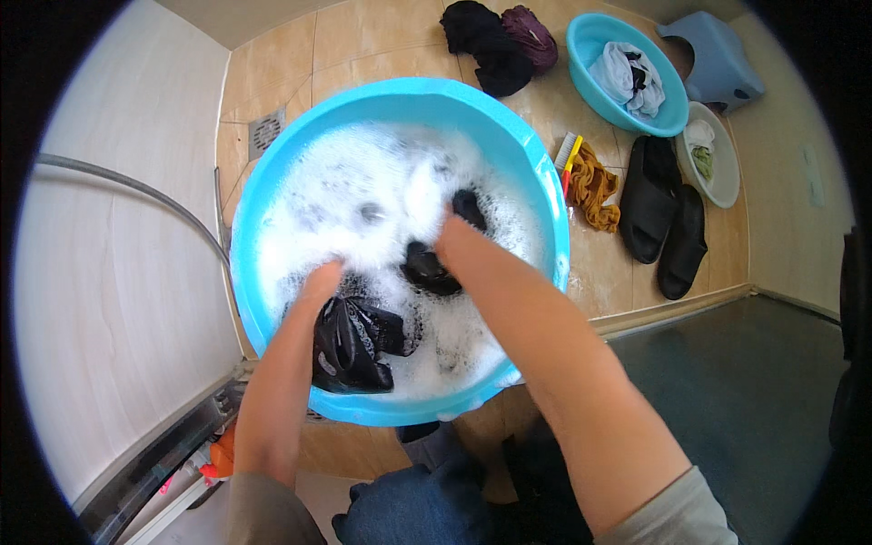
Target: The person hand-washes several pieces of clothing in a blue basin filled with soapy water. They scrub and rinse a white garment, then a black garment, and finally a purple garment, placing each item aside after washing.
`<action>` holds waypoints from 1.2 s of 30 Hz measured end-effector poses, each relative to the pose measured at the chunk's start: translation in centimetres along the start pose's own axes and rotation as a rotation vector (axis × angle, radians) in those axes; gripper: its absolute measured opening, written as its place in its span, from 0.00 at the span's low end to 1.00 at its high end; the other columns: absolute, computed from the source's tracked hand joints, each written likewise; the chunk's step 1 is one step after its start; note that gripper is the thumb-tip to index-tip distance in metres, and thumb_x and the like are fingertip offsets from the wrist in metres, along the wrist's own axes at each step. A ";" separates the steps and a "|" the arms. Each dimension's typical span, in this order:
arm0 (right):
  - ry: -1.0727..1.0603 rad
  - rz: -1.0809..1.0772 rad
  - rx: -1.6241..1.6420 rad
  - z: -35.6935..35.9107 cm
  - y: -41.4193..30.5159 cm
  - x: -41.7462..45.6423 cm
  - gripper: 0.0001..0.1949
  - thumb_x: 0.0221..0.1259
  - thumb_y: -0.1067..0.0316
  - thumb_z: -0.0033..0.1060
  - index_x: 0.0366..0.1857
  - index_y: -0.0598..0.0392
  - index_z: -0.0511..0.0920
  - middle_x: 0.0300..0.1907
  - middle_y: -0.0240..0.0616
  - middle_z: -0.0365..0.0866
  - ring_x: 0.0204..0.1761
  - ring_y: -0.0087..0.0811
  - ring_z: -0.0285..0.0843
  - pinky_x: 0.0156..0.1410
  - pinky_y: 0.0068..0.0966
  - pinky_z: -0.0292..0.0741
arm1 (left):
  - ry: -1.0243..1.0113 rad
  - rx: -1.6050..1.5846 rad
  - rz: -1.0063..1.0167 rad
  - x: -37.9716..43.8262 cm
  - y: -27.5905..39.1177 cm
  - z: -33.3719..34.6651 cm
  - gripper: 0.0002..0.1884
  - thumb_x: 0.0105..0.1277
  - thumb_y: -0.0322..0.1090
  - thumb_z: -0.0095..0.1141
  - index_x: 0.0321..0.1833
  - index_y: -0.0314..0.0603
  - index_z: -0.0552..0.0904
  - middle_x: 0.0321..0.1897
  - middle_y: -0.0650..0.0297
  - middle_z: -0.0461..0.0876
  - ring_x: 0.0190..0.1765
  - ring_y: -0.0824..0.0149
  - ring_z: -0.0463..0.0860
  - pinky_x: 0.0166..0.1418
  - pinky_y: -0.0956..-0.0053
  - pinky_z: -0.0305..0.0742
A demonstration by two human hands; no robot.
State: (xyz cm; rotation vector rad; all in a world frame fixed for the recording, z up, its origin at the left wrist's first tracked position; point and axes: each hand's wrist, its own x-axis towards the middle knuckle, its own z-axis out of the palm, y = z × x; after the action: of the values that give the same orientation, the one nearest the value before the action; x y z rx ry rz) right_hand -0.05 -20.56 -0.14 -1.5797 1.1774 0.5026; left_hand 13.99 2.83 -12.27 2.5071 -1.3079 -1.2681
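A large blue plastic basin (548, 197) full of white suds (371, 184) stands on the tiled floor in front of me. My left hand (334, 264) is sunk in the foam at the left, its fingers hidden. Wet black fabric (354, 344) bulges out of the water just below that wrist. My right hand (446, 221) reaches into the suds right of the middle, mostly covered by foam. Black cloth (429, 269) shows beside its wrist, and another dark piece (469, 208) lies just beyond. Whether either hand grips cloth cannot be seen.
Dark clothes (490, 48) lie beyond the basin. At right are a scrub brush (569, 160), mustard cloth (594, 187), black slippers (650, 197), a smaller blue basin (579, 58) with clothes, a white basin (729, 163) and a plastic stool (719, 58). A grey hose (136, 187) hangs along the left wall.
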 end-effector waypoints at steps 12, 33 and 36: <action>0.501 -0.805 0.013 9.0 -0.5 -6.7 0.24 0.48 0.52 0.75 0.45 0.56 0.80 0.46 0.53 0.77 0.44 0.53 0.82 0.53 0.46 0.79 | 0.367 -1.397 0.505 -1.4 5.6 -4.6 0.18 0.75 0.39 0.48 0.64 0.42 0.74 0.57 0.59 0.77 0.59 0.63 0.76 0.66 0.69 0.71; 0.001 -0.638 0.487 3.4 -1.6 -11.8 0.33 0.57 0.44 0.67 0.61 0.57 0.76 0.61 0.51 0.77 0.63 0.44 0.74 0.70 0.36 0.68 | 0.063 -1.682 0.162 -16.1 10.7 -14.7 0.17 0.71 0.39 0.52 0.52 0.31 0.80 0.46 0.51 0.86 0.46 0.58 0.87 0.53 0.62 0.84; -0.425 -0.801 0.647 2.9 -1.3 -11.9 0.26 0.56 0.62 0.74 0.58 0.60 0.77 0.53 0.42 0.82 0.52 0.33 0.79 0.60 0.30 0.75 | 0.177 -1.653 0.174 -17.4 11.0 -15.9 0.16 0.70 0.40 0.55 0.51 0.35 0.81 0.44 0.56 0.86 0.46 0.61 0.86 0.53 0.64 0.82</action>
State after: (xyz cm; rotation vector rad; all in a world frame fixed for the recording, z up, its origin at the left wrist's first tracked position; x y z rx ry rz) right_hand -3.27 -12.87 8.90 -1.1543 0.2661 -0.0841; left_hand 12.14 2.98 13.66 1.1854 -0.0988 -1.1680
